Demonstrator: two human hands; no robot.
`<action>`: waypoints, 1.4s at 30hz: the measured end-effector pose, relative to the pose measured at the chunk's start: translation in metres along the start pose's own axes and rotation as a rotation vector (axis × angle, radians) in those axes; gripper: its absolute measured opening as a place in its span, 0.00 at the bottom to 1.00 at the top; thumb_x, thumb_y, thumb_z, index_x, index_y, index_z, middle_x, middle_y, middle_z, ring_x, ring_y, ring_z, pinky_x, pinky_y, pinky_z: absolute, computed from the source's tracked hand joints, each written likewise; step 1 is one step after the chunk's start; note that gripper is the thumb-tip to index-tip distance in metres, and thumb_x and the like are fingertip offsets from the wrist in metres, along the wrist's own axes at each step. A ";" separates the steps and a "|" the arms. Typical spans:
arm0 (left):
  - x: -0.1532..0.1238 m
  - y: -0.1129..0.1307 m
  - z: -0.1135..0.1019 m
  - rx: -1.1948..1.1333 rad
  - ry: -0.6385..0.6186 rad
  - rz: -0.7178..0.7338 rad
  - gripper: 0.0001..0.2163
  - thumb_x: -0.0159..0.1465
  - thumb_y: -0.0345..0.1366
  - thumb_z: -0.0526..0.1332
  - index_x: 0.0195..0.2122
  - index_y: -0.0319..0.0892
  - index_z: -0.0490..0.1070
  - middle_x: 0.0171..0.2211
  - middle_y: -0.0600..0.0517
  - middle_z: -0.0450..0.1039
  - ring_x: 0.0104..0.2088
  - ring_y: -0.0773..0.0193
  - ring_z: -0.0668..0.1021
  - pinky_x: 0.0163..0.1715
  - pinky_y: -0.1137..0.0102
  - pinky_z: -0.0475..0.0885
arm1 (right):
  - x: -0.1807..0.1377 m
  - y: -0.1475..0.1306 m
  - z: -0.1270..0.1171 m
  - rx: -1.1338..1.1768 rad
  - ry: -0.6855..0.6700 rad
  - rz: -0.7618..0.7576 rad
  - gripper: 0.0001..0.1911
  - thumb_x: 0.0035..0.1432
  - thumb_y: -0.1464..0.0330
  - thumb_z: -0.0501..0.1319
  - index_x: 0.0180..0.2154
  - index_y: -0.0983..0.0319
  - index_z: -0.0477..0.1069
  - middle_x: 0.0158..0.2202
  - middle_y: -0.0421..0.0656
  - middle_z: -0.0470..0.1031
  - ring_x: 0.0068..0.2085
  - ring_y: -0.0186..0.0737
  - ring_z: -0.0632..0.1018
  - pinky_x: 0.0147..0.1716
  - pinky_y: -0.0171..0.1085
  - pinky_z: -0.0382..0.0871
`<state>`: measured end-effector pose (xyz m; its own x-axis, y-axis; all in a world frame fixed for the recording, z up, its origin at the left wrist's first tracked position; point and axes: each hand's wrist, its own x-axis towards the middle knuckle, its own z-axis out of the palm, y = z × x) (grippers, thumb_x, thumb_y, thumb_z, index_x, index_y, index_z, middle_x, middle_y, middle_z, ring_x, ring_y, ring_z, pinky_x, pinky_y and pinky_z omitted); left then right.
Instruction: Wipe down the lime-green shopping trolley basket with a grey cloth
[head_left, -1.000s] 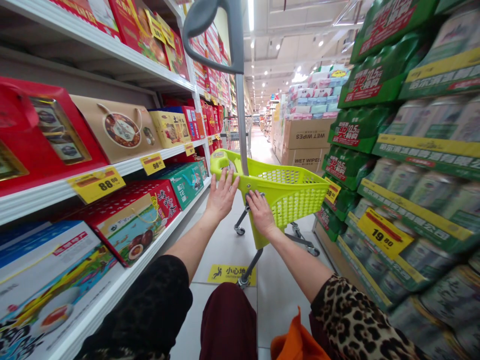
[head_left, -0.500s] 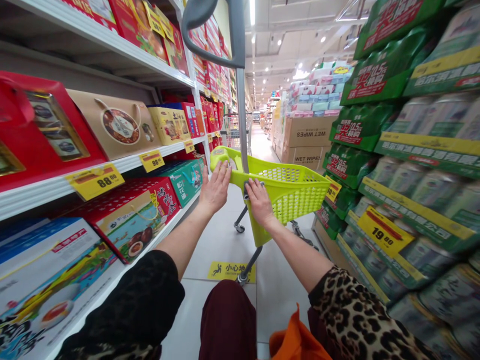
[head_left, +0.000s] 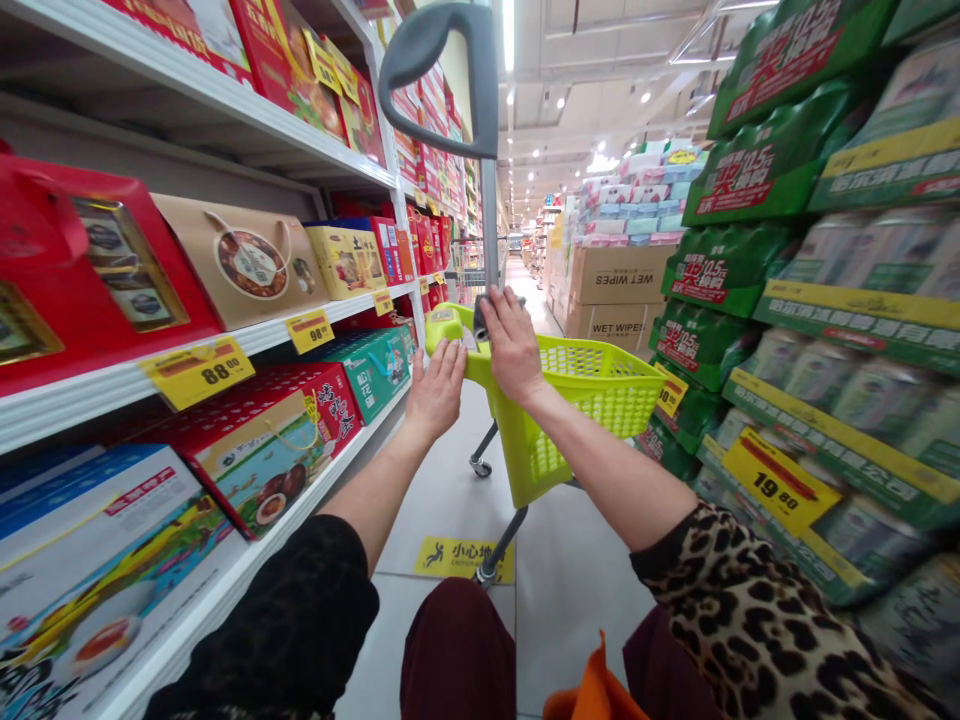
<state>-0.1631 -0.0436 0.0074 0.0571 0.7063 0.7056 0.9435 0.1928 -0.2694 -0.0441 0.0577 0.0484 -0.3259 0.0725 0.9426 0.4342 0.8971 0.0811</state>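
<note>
A lime-green shopping cart basket (head_left: 600,390) on a grey wheeled frame stands in front of my knees. My left hand (head_left: 437,390) lies on the rim at its near left corner, fingers stretched out flat. Against the lower part of the grey pole (head_left: 490,220), my right hand (head_left: 514,350) presses a dark grey cloth (head_left: 480,322); its palm side is hidden. Atop the pole is a dark grey loop handle (head_left: 484,110), which neither hand touches.
White shelves (head_left: 277,350) with boxed gift packs run along the left. Stacked can packs (head_left: 825,420) rise close on the right. Wet wipes cartons (head_left: 615,275) stand farther down the aisle. A yellow caution sticker (head_left: 457,558) is on the floor; orange cloth (head_left: 592,690) shows between my knees.
My right hand has moved up and slightly left with the cloth, from the basket's front rim to the pole. My left hand stays at the same corner.
</note>
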 end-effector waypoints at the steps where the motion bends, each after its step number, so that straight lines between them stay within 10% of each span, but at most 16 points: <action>1: 0.000 0.001 -0.001 0.001 0.001 -0.002 0.29 0.57 0.25 0.48 0.62 0.32 0.50 0.62 0.39 0.52 0.64 0.51 0.52 0.60 0.48 0.42 | 0.019 0.004 -0.004 -0.012 0.006 -0.016 0.27 0.61 0.77 0.41 0.61 0.62 0.52 0.63 0.44 0.53 0.65 0.41 0.44 0.62 0.51 0.46; 7: -0.004 0.009 -0.002 -0.015 0.021 -0.033 0.28 0.57 0.26 0.49 0.61 0.32 0.52 0.62 0.39 0.54 0.63 0.49 0.54 0.59 0.50 0.46 | 0.081 0.025 -0.018 -0.027 -0.031 -0.151 0.27 0.62 0.78 0.43 0.62 0.61 0.50 0.64 0.42 0.51 0.65 0.43 0.44 0.62 0.55 0.43; 22: -0.010 0.013 -0.017 -0.038 0.063 -0.073 0.26 0.58 0.27 0.49 0.60 0.36 0.56 0.59 0.39 0.59 0.61 0.52 0.59 0.55 0.54 0.54 | -0.041 -0.004 -0.010 -0.056 -0.248 -0.218 0.22 0.60 0.77 0.49 0.56 0.64 0.63 0.59 0.49 0.62 0.63 0.46 0.56 0.57 0.52 0.57; 37: -0.010 0.030 -0.048 -0.040 -0.007 -0.142 0.25 0.55 0.30 0.52 0.56 0.35 0.62 0.56 0.38 0.63 0.58 0.49 0.63 0.53 0.53 0.57 | -0.030 0.008 -0.027 -0.010 -0.166 -0.280 0.21 0.60 0.77 0.49 0.55 0.63 0.64 0.58 0.50 0.63 0.63 0.44 0.56 0.57 0.50 0.57; 42: 0.019 0.040 -0.063 -0.025 -0.109 -0.093 0.29 0.52 0.32 0.56 0.57 0.33 0.58 0.60 0.38 0.57 0.61 0.48 0.58 0.59 0.49 0.45 | 0.010 0.018 -0.040 -0.093 -0.139 -0.326 0.22 0.60 0.76 0.49 0.55 0.64 0.64 0.58 0.49 0.63 0.62 0.46 0.58 0.57 0.50 0.59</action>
<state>-0.1040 -0.0655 0.0511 -0.0653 0.7563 0.6510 0.9512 0.2444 -0.1885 -0.0058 0.0568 0.0718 -0.5678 -0.1467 0.8100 0.3614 0.8397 0.4054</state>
